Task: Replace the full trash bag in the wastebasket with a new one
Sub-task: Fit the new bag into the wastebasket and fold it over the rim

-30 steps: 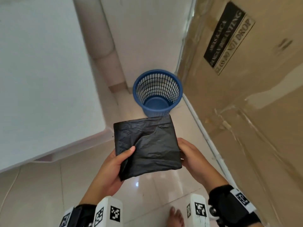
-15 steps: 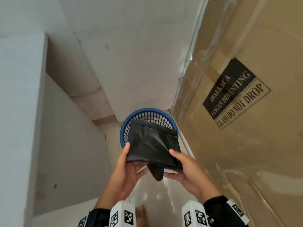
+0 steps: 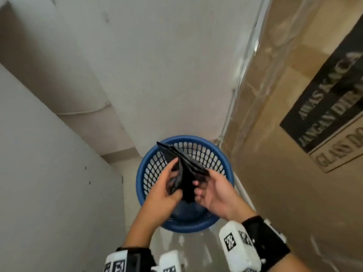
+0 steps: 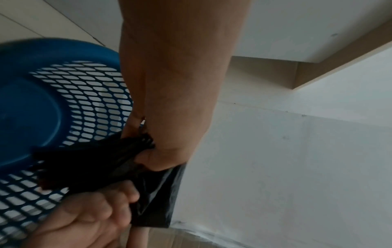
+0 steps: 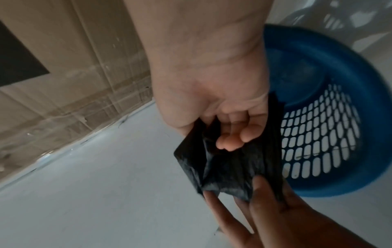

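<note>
White walls boxed in a blue wastebasket (image 3: 184,224), bare inside. Both hands, left hand (image 3: 164,190) and right hand (image 3: 215,190), pinched a folded black trash bag (image 3: 185,178) right above it, mid-unfolding. Next, I'd guess: find the mouth and spread it.

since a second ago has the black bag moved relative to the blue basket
Yes. The black bag, held by both hands, was short of the blue basket on the near side; now it is over its opening.
</note>
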